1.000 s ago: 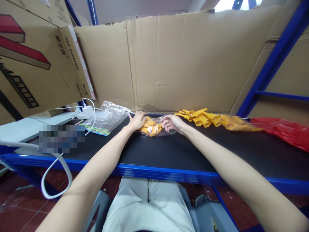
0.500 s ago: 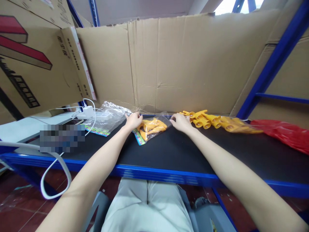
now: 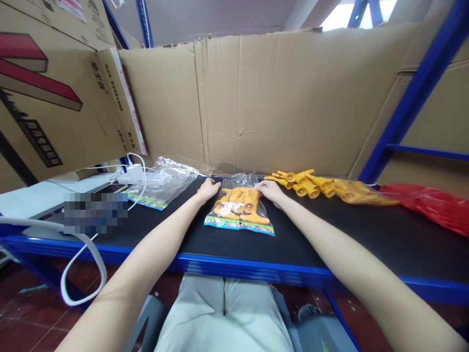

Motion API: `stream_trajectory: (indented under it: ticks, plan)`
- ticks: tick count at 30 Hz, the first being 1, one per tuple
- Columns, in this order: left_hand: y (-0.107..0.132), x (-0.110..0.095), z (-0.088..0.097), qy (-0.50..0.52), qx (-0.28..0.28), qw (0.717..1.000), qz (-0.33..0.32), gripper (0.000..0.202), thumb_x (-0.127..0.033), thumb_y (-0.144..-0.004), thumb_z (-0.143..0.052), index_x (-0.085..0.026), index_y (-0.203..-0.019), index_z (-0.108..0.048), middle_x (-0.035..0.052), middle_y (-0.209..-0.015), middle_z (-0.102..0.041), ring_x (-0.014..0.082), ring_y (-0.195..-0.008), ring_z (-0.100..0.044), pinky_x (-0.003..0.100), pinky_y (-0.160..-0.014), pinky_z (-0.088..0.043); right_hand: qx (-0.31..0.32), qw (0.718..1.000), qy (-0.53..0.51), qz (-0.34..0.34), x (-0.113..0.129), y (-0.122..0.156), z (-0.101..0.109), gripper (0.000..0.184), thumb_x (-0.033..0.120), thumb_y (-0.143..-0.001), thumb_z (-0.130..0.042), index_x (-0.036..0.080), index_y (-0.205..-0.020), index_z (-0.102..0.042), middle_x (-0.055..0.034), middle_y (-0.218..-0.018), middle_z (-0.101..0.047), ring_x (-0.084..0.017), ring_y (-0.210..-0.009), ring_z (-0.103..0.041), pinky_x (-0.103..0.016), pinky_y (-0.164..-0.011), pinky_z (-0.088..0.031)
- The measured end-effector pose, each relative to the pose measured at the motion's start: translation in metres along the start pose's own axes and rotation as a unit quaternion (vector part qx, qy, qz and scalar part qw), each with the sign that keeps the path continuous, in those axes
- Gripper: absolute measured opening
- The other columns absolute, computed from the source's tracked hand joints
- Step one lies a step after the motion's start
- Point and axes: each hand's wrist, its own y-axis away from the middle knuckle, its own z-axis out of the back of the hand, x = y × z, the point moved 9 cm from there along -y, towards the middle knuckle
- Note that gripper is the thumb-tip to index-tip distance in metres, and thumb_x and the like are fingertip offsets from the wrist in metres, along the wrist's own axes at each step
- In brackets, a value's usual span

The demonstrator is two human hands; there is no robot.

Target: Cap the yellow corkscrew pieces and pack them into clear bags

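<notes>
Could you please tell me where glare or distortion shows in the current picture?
Head view: glare on the filled bag and the flat bag; head view: bright opening at upper right washed out; head view: forearms look stretched toward the lower corners, pixelated patch at left hiding detail.

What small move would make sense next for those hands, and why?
Perhaps smoothing down the far end of the bag with the left hand: the clear plastic beyond the yellow pieces looks wrinkled, the right hand is at its right edge, and the left is close to its left edge. I can't tell whether it's sealed.
</notes>
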Motion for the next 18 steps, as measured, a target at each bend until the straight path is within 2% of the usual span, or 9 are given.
stream_trajectory:
  ticks: [3,6,9,12,18]
  plan:
    - [-0.001,0.015,-0.008,0.123,0.037,0.989,0.074,0.025,-0.038,-0.073,-0.057,-0.013,-0.073,-0.055,0.0060,-0.068,-0.064,0.0132,-0.063,-0.058,0.023,-0.061,-0.039,0.027,0.989,-0.134,-0.059,-0.003,0.007,-0.010,0.017,0.008,-0.073,-0.052,0.015,-0.058,-0.049,0.0006,-0.055,-0.053,-0.008,-0.052,-0.051,-0.020,-0.056,-0.045]
    - [-0.002,0.016,-0.007,0.143,0.050,0.985,0.080,0.023,-0.034,-0.069,-0.062,-0.012,-0.064,-0.057,0.0025,-0.058,-0.060,0.0095,-0.054,-0.053,0.021,-0.054,-0.036,0.070,0.967,-0.221,-0.107,-0.003,0.017,-0.021,0.016,0.007,-0.076,-0.050,0.015,-0.062,-0.048,-0.0006,-0.057,-0.054,-0.008,-0.051,-0.053,-0.020,-0.054,-0.046]
    - [-0.002,0.019,-0.002,0.136,0.027,0.987,0.087,0.017,-0.023,-0.068,-0.064,-0.013,-0.058,-0.054,0.0008,-0.053,-0.057,0.0086,-0.052,-0.052,0.019,-0.050,-0.036,0.106,0.952,-0.259,-0.123,0.001,0.023,-0.030,0.015,0.005,-0.076,-0.046,0.014,-0.064,-0.047,-0.0021,-0.058,-0.053,-0.009,-0.052,-0.055,-0.020,-0.052,-0.047]
    - [-0.001,0.020,-0.005,0.166,0.019,0.980,0.109,0.016,-0.016,-0.072,-0.059,-0.012,-0.059,-0.051,0.0026,-0.057,-0.059,0.0091,-0.055,-0.056,0.018,-0.050,-0.039,0.107,0.941,-0.285,-0.147,-0.002,0.023,-0.032,0.016,0.002,-0.074,-0.043,0.014,-0.063,-0.043,-0.0005,-0.055,-0.050,-0.009,-0.049,-0.053,-0.021,-0.051,-0.046]
    - [0.010,0.014,-0.018,0.311,0.081,0.934,0.156,0.016,-0.018,-0.085,-0.044,-0.013,-0.070,-0.046,0.0072,-0.062,-0.064,0.0107,-0.053,-0.059,0.023,-0.056,-0.048,0.102,0.927,-0.313,-0.178,-0.012,0.017,-0.031,0.017,0.005,-0.071,-0.041,0.017,-0.059,-0.038,0.0022,-0.048,-0.043,-0.009,-0.043,-0.048,-0.023,-0.050,-0.047]
